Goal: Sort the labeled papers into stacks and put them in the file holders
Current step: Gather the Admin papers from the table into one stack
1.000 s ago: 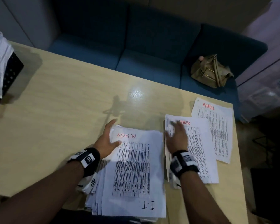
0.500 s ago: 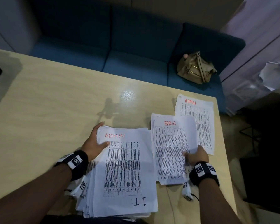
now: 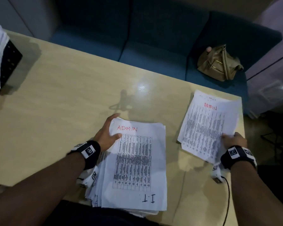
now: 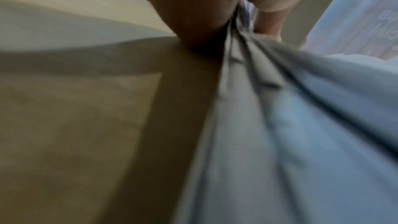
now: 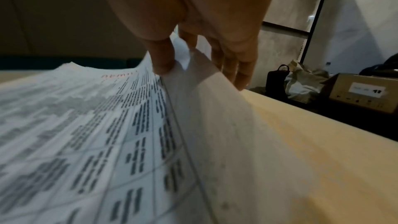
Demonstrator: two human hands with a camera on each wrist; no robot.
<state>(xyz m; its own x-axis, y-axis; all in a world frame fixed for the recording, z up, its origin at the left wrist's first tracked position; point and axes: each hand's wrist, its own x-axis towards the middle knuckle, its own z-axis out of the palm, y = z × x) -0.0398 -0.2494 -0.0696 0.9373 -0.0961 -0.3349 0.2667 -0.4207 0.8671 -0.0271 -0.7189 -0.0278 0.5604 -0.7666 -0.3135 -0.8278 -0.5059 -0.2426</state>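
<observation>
Gripping paper stack [image 3: 137, 160], pinching thin sheets [image 3: 207, 128]

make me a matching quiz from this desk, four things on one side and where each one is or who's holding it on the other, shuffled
1 big stack
2 small ADMIN pile
3 tan handbag
4 black file holder

a on the blue sofa
b far left of the table
c corner pinched by the right hand
d upper left corner gripped by the left hand

Pairs: 1-d, 2-c, 3-a, 4-b

paper stack [image 3: 134, 160] centre | ADMIN sheets [image 3: 207, 124] right | bag [image 3: 219, 64] on sofa [image 3: 153, 38] behind
</observation>
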